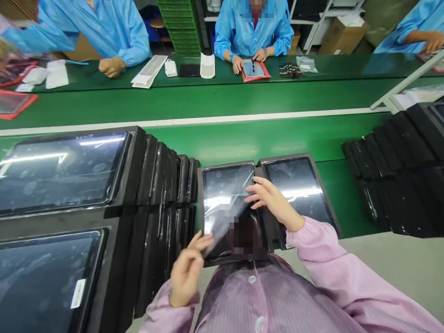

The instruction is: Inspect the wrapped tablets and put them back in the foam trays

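A tablet-like screen panel (222, 178) in a black tray lies before me. A clear plastic film (227, 215) is lifted off its lower right part along a slanting line. My left hand (189, 266) pinches the film near the panel's lower left corner. At the film's upper right edge is my right hand (270, 199), its fingers stretched and apart, the tips touching or very near the film. A second panel (294, 173) in its black tray lies just right, partly under my right wrist. The lower part of the first panel reflects a dark shape.
Tall stacks of black trays with screens (62, 171) stand at my left; more stacked trays (391, 171) are at right. Beyond the green bench (270, 132) and its white strip (208, 121), co-workers in blue (253, 32) sit at a far counter. A pale metal bracket (405, 81) slants at right.
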A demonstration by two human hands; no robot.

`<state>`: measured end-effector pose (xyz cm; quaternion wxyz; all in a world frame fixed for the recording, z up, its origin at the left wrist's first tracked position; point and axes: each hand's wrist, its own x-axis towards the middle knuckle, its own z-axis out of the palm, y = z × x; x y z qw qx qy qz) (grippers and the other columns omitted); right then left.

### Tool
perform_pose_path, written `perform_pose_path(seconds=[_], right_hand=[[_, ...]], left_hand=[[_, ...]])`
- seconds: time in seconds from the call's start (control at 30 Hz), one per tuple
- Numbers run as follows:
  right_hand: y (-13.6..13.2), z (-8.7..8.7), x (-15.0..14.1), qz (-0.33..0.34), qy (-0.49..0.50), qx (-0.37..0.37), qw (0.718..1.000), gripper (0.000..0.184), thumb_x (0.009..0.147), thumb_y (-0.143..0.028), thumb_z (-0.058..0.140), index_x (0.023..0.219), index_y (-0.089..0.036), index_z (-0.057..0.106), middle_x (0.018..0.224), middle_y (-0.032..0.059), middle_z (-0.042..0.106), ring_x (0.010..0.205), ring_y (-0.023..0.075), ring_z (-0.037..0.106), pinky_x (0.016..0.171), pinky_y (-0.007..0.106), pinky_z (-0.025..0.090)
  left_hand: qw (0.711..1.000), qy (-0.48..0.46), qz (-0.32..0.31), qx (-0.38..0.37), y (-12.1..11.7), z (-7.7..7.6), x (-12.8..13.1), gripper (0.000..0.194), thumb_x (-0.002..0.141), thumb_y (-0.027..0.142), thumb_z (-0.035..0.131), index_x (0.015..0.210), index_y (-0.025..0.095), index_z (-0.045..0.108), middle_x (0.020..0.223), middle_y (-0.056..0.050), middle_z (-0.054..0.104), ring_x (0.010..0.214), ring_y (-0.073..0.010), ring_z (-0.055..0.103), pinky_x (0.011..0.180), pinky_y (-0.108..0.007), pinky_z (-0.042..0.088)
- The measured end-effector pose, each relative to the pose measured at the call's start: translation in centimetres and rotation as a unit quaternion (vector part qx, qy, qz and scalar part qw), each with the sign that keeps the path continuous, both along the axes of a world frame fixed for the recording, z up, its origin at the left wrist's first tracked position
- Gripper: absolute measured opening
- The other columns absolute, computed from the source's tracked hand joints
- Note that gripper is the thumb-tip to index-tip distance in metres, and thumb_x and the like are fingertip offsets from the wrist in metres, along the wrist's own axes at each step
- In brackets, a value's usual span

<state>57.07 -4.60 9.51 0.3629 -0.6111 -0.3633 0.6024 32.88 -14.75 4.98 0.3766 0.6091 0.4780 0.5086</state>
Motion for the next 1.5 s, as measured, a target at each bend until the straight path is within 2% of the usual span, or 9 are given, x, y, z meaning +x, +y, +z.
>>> perform_pose_path(seconds=[0.17,0.33,0.4,0.7,0.93,1.07,1.17,1.37,1.5], right_hand=[[0.3,1.9,-2.7,0.192,-0.222,0.160,0.942,0.030,0.083,-0.018,0.047,0.111,-0.018,0.058,0.075,0.0030,0.069,0.070,0.0200,0.066,0.065,0.033,0.053],[-4.4,5.8,-1.7,0.542,-0.030,0.241,0.805,0.017,0.086,-0.018,0.053,0.084,-0.019,0.069,0.073,0.0015,0.072,0.067,0.0151,0.067,0.067,0.024,0.052],[-5.6,6.5,-0.4,0.577,0.010,0.229,0.784,0.020,0.089,-0.018,0.050,0.088,-0.017,0.070,0.079,0.0049,0.074,0.074,0.0156,0.069,0.073,0.026,0.053],[-7.0,4.5,7.2,0.146,-0.120,0.115,0.975,0.030,0.079,-0.045,0.063,0.099,-0.023,0.066,0.096,0.0098,0.074,0.090,0.0255,0.070,0.083,0.042,0.056],[-9.0,3.6,12.9,-0.070,-0.116,0.092,0.986,0.046,0.071,-0.058,0.066,0.099,-0.022,0.061,0.090,0.0082,0.074,0.082,0.0237,0.070,0.084,0.045,0.054],[-10.1,1.7,14.6,-0.103,-0.097,0.076,0.987,0.047,0.071,-0.059,0.066,0.098,-0.021,0.061,0.088,0.0083,0.073,0.078,0.0231,0.070,0.079,0.044,0.056],[-10.4,0.7,15.3,-0.120,-0.072,0.058,0.988,0.049,0.067,-0.059,0.068,0.096,-0.020,0.062,0.087,0.0086,0.073,0.078,0.0231,0.069,0.078,0.043,0.055],[-10.4,0.4,16.7,-0.139,-0.064,0.055,0.987,0.046,0.069,-0.056,0.066,0.097,-0.020,0.061,0.089,0.0090,0.073,0.079,0.0225,0.069,0.079,0.043,0.055],[-9.9,0.2,17.3,-0.145,-0.069,0.057,0.985,0.040,0.073,-0.051,0.063,0.098,-0.020,0.060,0.090,0.0087,0.072,0.080,0.0219,0.069,0.077,0.042,0.055]], left_hand=[[0.944,0.281,-0.114,0.134,-1.6,-0.5,-0.5,0.013,0.081,0.013,0.045,0.081,0.021,0.055,0.100,-0.008,0.074,0.106,-0.0252,0.064,0.103,-0.054,0.038],[0.929,0.328,-0.099,0.142,-1.8,-0.8,-0.1,0.020,0.080,0.007,0.042,0.078,0.020,0.057,0.095,-0.007,0.074,0.106,-0.0207,0.064,0.112,-0.049,0.024],[0.929,0.331,-0.092,0.137,-2.1,-0.5,0.1,0.020,0.081,0.006,0.043,0.078,0.020,0.057,0.097,-0.006,0.074,0.106,-0.0203,0.064,0.114,-0.048,0.019],[0.890,0.447,-0.033,0.082,1.6,2.9,4.3,0.019,0.085,0.021,0.045,0.092,0.020,0.063,0.091,-0.009,0.071,0.086,-0.0257,0.065,0.088,-0.053,0.044],[0.837,0.539,-0.066,0.073,9.4,3.7,10.6,0.026,0.077,0.038,0.065,0.086,0.014,0.062,0.118,-0.021,0.057,0.117,-0.0413,0.047,0.091,-0.063,0.037],[0.784,0.481,-0.328,0.215,6.7,3.6,15.1,0.047,0.066,0.059,0.069,0.083,0.016,0.061,0.096,-0.010,0.063,0.097,-0.0281,0.055,0.087,-0.045,0.042],[0.744,0.486,-0.373,0.267,4.0,2.9,17.2,0.037,0.071,0.051,0.069,0.079,0.017,0.059,0.082,-0.005,0.062,0.082,-0.0215,0.056,0.077,-0.038,0.043],[0.797,0.443,-0.299,0.280,5.4,2.9,16.3,0.031,0.093,0.018,0.040,0.064,0.020,0.052,0.061,0.000,0.055,0.061,-0.0158,0.051,0.060,-0.031,0.040],[0.856,0.396,-0.250,0.221,6.4,3.8,14.8,0.034,0.095,0.029,0.036,0.067,0.019,0.052,0.066,-0.002,0.057,0.063,-0.0149,0.053,0.058,-0.029,0.041]])
